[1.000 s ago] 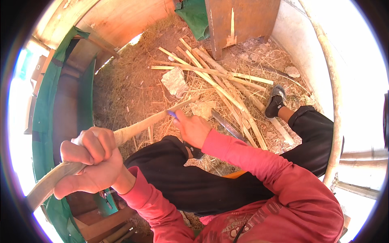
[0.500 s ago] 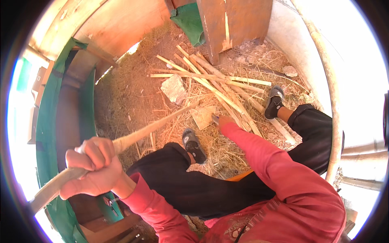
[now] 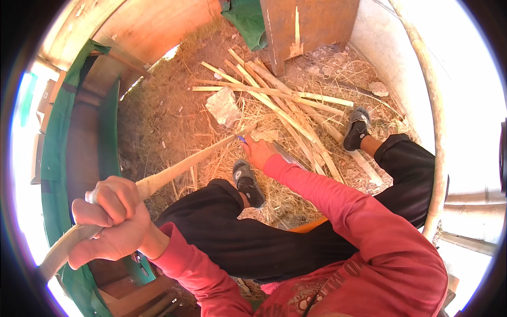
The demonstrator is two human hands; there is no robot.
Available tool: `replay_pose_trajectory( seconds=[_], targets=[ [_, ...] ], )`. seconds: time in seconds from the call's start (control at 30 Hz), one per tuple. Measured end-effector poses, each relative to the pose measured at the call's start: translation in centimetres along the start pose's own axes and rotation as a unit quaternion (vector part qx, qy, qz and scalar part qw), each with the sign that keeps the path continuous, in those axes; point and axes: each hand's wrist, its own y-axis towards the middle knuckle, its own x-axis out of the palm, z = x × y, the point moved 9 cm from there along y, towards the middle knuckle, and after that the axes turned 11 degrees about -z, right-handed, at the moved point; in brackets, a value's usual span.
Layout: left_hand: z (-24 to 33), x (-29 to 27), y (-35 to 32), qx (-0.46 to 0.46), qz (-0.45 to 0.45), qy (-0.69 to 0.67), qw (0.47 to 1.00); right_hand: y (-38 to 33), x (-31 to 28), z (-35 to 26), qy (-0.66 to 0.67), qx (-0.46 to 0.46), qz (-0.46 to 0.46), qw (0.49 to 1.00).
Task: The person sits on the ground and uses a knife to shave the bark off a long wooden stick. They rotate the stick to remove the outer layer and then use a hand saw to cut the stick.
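left hand [image 3: 117, 219] grips a pole [image 3: 177, 170]; right hand [image 3: 259, 152] holds a blue tool [image 3: 242, 139].

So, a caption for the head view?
Left hand grips a long stick; right hand holds something blue near its far end.

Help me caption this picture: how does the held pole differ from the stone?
The pole is long and slender; the stone is short and chunky. The pole is gripped in the left hand; the stone lies on the ground. Both are pale.
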Motion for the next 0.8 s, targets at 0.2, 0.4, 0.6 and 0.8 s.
replay_pose_trajectory(
  seconds=[0.2, 0.4, 0.6, 0.8],
  targets=[
    [-0.7, 0.2, 0.3, 0.013, 0.0, -0.017, 1.0, 4.4, 6.8, 11.8, -0.206, 0.11, -0.049, 0.971],
    [0.1, 0.1, -0.2, -0.011, 0.045, 0.042, 0.998, 3.4, 2.9, 17.7, -0.223, 0.177, -0.05, 0.957],
    [0.2, -0.2, -0.4, 0.004, -0.017, 0.024, 1.0, -2.1, -3.2, 1.6, 0.097, 0.007, 0.001, 0.995],
    [0.2, 1.9, 0.3, 0.009, -0.144, -0.042, 0.989, -7.8, -8.6, -11.9, 0.21, -0.19, 0.02, 0.959]
  ],
)
